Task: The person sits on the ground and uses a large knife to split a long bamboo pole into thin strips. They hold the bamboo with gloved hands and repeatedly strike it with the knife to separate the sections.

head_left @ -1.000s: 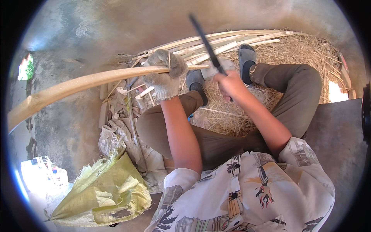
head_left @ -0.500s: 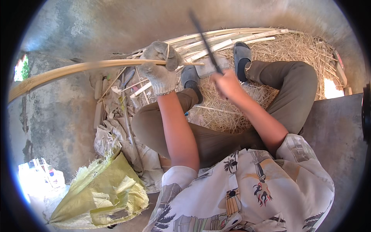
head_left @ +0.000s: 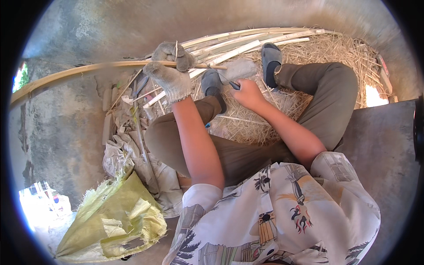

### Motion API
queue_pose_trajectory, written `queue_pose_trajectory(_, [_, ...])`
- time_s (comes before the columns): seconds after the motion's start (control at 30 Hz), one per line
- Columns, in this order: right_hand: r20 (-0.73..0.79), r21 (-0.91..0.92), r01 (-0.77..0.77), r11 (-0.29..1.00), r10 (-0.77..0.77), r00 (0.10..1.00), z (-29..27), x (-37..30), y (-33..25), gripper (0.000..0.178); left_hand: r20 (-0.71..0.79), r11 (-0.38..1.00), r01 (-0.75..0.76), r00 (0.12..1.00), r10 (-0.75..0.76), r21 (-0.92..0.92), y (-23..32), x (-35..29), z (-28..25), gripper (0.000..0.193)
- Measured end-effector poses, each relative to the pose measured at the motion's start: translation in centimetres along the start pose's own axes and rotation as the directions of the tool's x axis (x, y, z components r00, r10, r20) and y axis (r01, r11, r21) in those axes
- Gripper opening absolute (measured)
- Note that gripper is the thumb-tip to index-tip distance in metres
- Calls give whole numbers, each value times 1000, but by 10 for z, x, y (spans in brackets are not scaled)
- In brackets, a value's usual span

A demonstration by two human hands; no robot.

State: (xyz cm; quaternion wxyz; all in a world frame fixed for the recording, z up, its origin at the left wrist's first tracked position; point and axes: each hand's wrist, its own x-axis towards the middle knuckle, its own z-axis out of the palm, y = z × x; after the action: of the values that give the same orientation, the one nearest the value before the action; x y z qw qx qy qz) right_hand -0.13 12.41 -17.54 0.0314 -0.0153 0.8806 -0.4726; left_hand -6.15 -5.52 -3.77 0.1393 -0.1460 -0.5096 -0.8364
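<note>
My left hand [head_left: 170,73], in a grey knitted work glove, is closed around a long, curved bamboo strip [head_left: 51,81]. The strip runs far out to the left, and its short end sticks out just right of the glove. Bare and closed, my right hand [head_left: 250,94] grips a knife [head_left: 235,85] by its dark handle. The thin blade slants up and left toward the strip's short end. Whether the edge touches the bamboo cannot be made out.
Several split bamboo strips [head_left: 247,37] lie beyond my sandalled feet, beside loose shavings [head_left: 327,51]. A stone block [head_left: 240,70] rests between the feet. At lower left is a torn yellow-green woven sack [head_left: 88,227]; crumpled cloth [head_left: 165,192] lies next to it.
My right hand has brought the raised knife down to the strip's end, its blade now low and pointing left. My left hand and the strip have shifted slightly left and up.
</note>
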Motion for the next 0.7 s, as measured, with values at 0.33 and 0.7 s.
queue_pose_trajectory(0.33, [235,451,-313,836,227,945,-16,2,-15,30,-70,999,-48,996,50,24,-11,4,4,91])
queue_pose_trajectory(0.7, [77,-35,-133,991,135,988,-1,28,5,32,-100,993,-39,994,50,114,-13,-5,28,94])
